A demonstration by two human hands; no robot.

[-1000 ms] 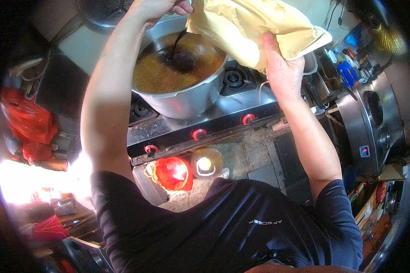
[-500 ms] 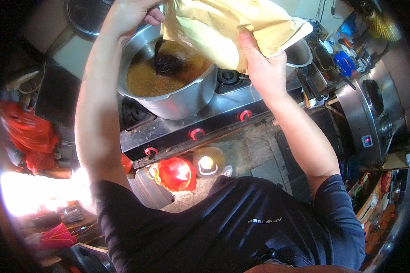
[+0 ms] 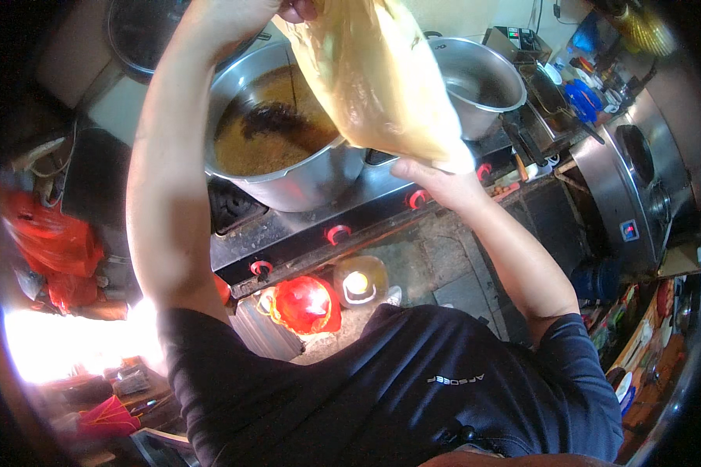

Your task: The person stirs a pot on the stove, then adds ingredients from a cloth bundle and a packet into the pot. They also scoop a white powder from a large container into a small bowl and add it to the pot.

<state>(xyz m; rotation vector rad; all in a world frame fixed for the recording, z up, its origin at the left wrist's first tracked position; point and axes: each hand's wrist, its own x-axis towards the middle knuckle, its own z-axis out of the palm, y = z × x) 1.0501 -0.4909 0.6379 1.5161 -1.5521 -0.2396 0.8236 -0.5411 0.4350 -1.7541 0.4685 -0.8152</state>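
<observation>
My left hand [image 3: 288, 12] grips the top end of a pale yellow plastic bag [image 3: 374, 74] over a large aluminium pot [image 3: 296, 185]. A thin dark stream hangs above the pot's brown, oily liquid [image 3: 253, 148], where a dark patch lies in the middle. The bag's lower end rests in my right hand [image 3: 440, 179], whose thumb sticks out to the left while its other fingers are mostly hidden. Behind the bag on the right stands a second metal pot [image 3: 491, 93]. Both pots are on a steel gas stove [image 3: 296, 245] with red knobs.
A red plastic bag [image 3: 51, 233] hangs at left. On the floor are a red lined container [image 3: 296, 303] and a jug [image 3: 370, 276]. A steel appliance [image 3: 611, 202] stands at right, beside clutter and blue items [image 3: 580, 101]. A dark round lid [image 3: 132, 39] is at upper left.
The bag has swung more upright, its lower end dropping down and toward me. My right hand has moved lower with it, and more of the second pot now shows.
</observation>
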